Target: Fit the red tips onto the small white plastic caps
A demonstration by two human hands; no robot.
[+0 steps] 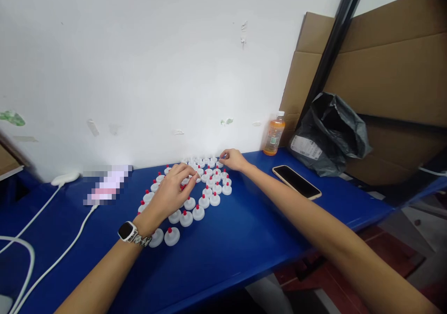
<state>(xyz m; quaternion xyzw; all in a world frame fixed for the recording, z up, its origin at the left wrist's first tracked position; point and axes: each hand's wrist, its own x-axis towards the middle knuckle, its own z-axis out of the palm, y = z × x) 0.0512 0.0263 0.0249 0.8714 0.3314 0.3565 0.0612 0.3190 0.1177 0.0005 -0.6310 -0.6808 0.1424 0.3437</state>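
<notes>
Left of the orange-filled plastic bottle (274, 135), red-tipped white caps (198, 213) are standing clustered on the blue bench (244, 230). I am bending my right hand (235, 159) at caps on the cluster's bottle side; farther from the bottle, my left hand (172, 188) is curling over others. I cannot tell whether either is gripping one. A smartphone (296, 181) is lying before the bottle, a black plastic bag (330, 155) resting to its right.
</notes>
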